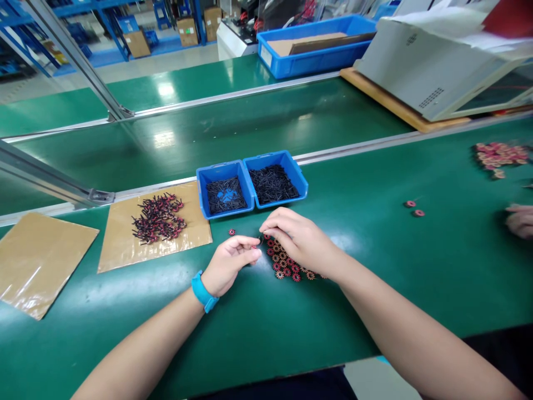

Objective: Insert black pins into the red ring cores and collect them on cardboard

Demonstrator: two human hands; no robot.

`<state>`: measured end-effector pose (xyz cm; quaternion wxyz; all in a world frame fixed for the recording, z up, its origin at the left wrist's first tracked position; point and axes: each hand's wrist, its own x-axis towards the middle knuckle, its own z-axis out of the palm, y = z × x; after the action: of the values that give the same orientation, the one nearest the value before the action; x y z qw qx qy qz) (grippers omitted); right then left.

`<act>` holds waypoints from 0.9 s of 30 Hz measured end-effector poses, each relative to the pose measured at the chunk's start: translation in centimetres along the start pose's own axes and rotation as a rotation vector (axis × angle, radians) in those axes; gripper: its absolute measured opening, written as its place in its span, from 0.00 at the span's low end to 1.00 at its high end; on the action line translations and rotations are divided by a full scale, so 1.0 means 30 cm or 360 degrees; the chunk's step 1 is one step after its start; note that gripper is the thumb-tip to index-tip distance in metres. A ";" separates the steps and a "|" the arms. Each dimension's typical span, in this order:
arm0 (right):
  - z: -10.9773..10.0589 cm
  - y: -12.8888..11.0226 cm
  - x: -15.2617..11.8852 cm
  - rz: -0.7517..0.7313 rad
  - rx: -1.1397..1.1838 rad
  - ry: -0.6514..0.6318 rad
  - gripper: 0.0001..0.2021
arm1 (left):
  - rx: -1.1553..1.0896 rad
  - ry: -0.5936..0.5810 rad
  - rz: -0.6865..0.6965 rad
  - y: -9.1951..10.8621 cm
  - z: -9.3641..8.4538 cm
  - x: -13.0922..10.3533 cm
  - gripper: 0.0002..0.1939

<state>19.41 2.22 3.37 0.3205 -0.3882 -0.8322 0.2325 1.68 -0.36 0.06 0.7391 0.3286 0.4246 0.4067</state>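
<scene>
My left hand (234,260), with a turquoise band at the wrist, pinches a small reddish part, mostly hidden by the fingertips. Close beside it, my right hand (297,238) has thumb and forefinger pressed together on a thin wire that runs toward the left fingertips. Under and beside the right hand lies a pile of small red and tan toothed rings (280,261). One single ring (232,232) rests just above my left hand. Behind the hands stand two blue bins, the left bin (227,214) and the right bin (303,191), both holding thin black pieces.
Black-and-red pieces (160,219) lie on a brown sheet (119,250); another brown sheet (41,261) is far left. Two rings (418,213), more rings (497,155) and another person's hand (520,221) are at right. A metal rail (358,147) runs behind the bins.
</scene>
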 end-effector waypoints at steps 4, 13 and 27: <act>-0.003 0.001 -0.001 -0.0031 -0.0009 -0.0009 0.08 | 0.0012 0.0003 -0.0001 -0.001 0.000 0.001 0.15; -0.021 -0.009 -0.009 -0.0129 -0.0155 -0.0092 0.09 | 0.0043 0.0008 -0.0012 0.010 0.006 -0.001 0.15; -0.018 -0.008 -0.007 -0.0008 -0.0114 0.0178 0.09 | -0.0072 0.0042 -0.0024 0.002 0.000 0.004 0.15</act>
<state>19.78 1.99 3.81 0.3529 -0.4097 -0.8218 0.1797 1.68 -0.23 0.08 0.7436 0.3032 0.4276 0.4150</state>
